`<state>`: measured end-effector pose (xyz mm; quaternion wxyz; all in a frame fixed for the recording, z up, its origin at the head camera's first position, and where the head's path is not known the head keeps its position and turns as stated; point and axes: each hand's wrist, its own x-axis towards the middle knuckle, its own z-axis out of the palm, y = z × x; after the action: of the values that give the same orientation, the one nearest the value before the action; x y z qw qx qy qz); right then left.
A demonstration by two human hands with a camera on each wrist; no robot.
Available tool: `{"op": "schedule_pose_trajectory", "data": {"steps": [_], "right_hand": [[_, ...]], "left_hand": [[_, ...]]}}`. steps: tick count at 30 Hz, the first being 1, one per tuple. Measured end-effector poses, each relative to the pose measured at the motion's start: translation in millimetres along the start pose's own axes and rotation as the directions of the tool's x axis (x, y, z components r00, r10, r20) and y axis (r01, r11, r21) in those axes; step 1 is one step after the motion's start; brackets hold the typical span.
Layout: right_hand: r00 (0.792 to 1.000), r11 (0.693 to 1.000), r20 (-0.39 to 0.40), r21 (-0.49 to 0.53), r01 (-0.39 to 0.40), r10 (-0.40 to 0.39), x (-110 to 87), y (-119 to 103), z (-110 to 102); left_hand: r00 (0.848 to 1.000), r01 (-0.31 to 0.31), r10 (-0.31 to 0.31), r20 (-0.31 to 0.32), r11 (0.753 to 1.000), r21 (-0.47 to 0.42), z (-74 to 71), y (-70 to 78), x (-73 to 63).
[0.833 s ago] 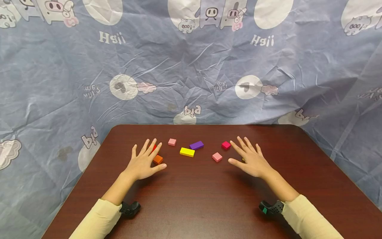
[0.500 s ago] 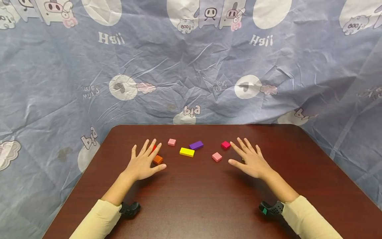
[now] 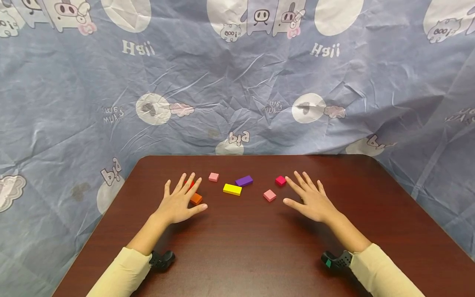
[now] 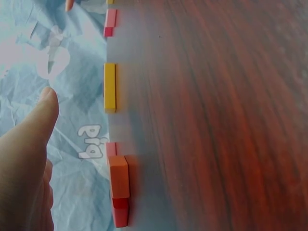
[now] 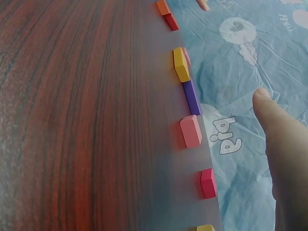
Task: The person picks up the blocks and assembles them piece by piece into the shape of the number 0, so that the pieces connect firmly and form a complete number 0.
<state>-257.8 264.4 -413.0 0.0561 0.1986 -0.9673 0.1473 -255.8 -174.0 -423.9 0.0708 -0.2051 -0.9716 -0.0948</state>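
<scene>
My left hand (image 3: 176, 205) hovers above the table with its fingers spread, holding nothing. Partly behind its fingers are an orange block (image 3: 196, 199) and a red block (image 4: 121, 216). Over the right half of the table my right hand (image 3: 313, 201) is likewise spread and holds nothing. Left of its fingertips lies a crimson block (image 3: 281, 180), with a pink block (image 3: 269, 195) closer to me. The right hand hides most of another yellow block (image 5: 205, 227). Between the hands rest a yellow block (image 3: 232, 189), a purple block (image 3: 244, 180) and a smaller pink block (image 3: 213, 177).
The dark wood table (image 3: 245, 251) has rounded far corners. Behind it hangs a wrinkled blue-grey printed cloth (image 3: 222, 82), which also runs along both sides. A black strap with a camera (image 3: 162, 260) is on the left wrist, and a similar strap (image 3: 335, 260) is on the right.
The right hand has shifted very slightly left, covering more of the yellow block beneath it. The left hand and the other blocks stay practically where they were.
</scene>
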Motion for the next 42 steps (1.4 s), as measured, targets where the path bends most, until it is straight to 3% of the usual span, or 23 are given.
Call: {"op": "schedule_pose_trajectory", "data": {"steps": [8, 20, 30, 42], "right_hand": [[1.0, 1.0, 0.011, 0.012, 0.01, -0.01, 5.0, -4.6, 5.6], [0.998, 0.991, 0.013, 0.121, 0.063, -0.065, 36.7, -38.2, 32.8], [0.976, 0.961, -0.055, 0.176, 0.216, -0.209, 70.8, -71.6, 62.9], [0.989, 0.962, -0.089, 0.237, 0.136, -0.118, 95.4, -91.9, 86.3]], "left_hand": [[0.999, -0.029, 0.03, 0.014, 0.999, -0.025, 3.5, 10.0, 10.6], [0.989, -0.111, 0.121, 0.082, 0.986, -0.12, 25.6, 38.3, 53.9], [0.991, -0.105, 0.123, 0.058, 0.962, -0.252, 35.8, 47.5, 77.9], [0.995, -0.094, 0.099, 0.001, 0.955, -0.282, 45.9, 46.1, 86.8]]}}
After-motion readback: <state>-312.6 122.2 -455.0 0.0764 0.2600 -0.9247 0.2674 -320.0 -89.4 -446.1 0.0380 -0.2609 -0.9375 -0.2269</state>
